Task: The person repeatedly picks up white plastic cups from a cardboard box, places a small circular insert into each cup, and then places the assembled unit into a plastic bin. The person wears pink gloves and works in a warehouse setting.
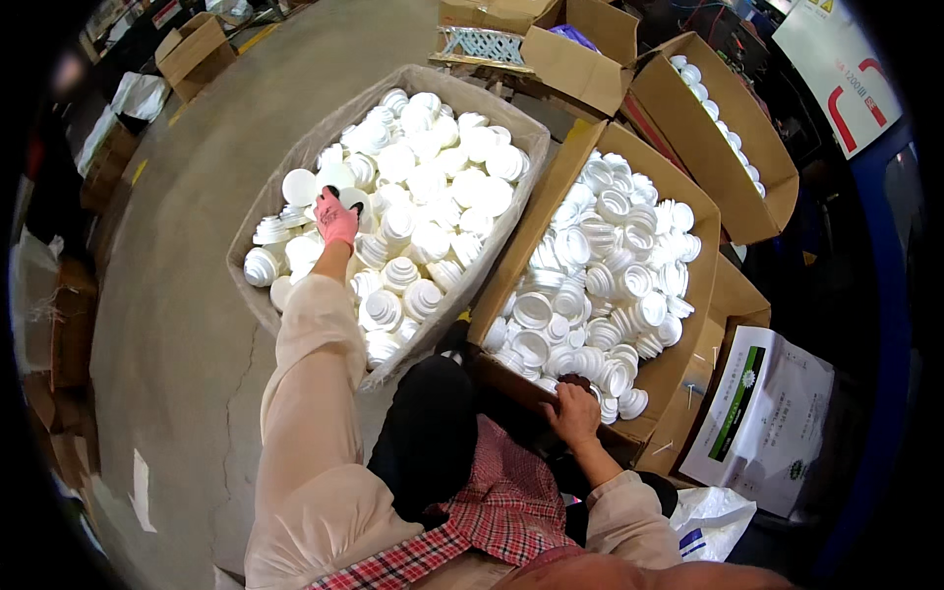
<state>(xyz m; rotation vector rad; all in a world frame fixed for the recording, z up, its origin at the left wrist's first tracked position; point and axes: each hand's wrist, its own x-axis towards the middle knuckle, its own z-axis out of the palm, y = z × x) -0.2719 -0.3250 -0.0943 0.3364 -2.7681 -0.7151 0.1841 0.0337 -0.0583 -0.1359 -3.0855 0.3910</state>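
My left hand [337,218], in a pink glove with dark fingertips, reaches into the pile of white plastic lids [423,187] in the plastic-lined box [258,211]. Its thumb and finger lie on either side of a white lid [348,198]. At the near edge of the cardboard box [500,382] to the right, my bare right hand [572,411] has its fingers curled over the rim. A small dark brown thing [576,381] shows just beyond those fingers; its kind is unclear. More white ridged lids [600,265] fill this second box.
An open carton [723,128] with a row of white round pieces stands at the far right. Other open cartons [590,44] stand at the back. A white printed box [757,413] lies on the right, above a white plastic bag [713,521]. Concrete floor [187,324] stretches along the left.
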